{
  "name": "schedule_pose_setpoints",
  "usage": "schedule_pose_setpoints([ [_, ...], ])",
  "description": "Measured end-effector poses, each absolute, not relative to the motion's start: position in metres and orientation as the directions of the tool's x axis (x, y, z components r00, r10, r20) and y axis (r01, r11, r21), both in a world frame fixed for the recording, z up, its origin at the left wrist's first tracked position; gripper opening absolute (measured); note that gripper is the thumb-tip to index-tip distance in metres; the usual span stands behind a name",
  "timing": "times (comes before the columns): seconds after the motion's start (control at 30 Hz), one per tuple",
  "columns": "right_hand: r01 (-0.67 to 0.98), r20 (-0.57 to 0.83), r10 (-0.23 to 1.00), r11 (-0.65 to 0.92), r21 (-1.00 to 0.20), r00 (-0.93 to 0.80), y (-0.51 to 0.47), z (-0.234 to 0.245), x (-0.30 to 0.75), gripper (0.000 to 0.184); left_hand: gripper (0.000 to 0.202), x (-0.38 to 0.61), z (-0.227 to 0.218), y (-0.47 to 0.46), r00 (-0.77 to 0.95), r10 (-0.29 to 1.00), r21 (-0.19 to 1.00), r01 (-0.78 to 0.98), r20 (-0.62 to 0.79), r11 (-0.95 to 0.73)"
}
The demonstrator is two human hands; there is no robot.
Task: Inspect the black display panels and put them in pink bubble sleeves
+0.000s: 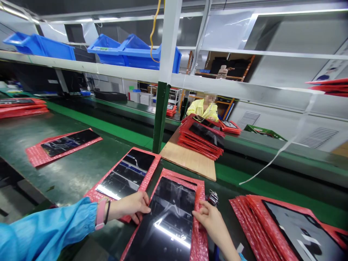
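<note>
A glossy black screen panel [171,217] lies in front of me on a red bubble-wrap bag [200,235]. My left hand [134,207] pinches the panel's left edge between thumb and fingers. On the opposite side, my right hand [209,217] is closed at the right edge, its thumb and fingertips against the glass. Ceiling light reflects off the panel, and its near end runs out of view. Just left of it, a second black panel [127,174] rests on another red bubble-wrap bag [152,170].
Red bags with panels are stacked at the right [252,224] and on a wooden board [187,161]. Another panel [70,141] lies farther left. A green post [161,119] rises ahead, below a shelf with blue bins [136,52]. Across the bench sits a person in yellow [201,108].
</note>
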State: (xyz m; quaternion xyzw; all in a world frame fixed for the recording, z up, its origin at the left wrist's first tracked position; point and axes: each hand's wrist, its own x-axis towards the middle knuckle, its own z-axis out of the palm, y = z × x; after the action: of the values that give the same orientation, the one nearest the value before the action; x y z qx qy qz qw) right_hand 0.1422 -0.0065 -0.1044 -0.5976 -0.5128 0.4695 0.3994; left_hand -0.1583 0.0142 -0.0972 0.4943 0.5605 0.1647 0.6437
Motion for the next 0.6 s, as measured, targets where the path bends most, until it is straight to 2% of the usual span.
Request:
schedule_pose_setpoints([
  [0.2,0.207,-0.197,0.979,-0.201,-0.957,0.041,-0.003,-0.103,0.14,0.043,0.047,-0.155,-0.095,0.012,0.312,0.789,0.845,0.273,-0.53,0.46],
  [0.4,0.142,-0.182,0.983,-0.184,-0.973,0.026,0.009,-0.105,0.132,0.051,0.037,-0.156,-0.071,0.012,0.255,0.886,0.914,0.232,-0.387,0.333],
  [0.47,0.112,-0.173,0.985,-0.17,-0.979,-0.017,0.017,-0.107,0.12,0.049,0.035,-0.158,-0.062,0.011,0.23,0.917,0.942,0.164,-0.326,0.293],
  [0.6,0.078,-0.143,0.985,-0.136,-0.988,-0.094,0.032,-0.108,0.097,0.034,0.044,-0.17,-0.058,0.02,0.21,0.944,0.958,-0.073,-0.255,0.276],
])
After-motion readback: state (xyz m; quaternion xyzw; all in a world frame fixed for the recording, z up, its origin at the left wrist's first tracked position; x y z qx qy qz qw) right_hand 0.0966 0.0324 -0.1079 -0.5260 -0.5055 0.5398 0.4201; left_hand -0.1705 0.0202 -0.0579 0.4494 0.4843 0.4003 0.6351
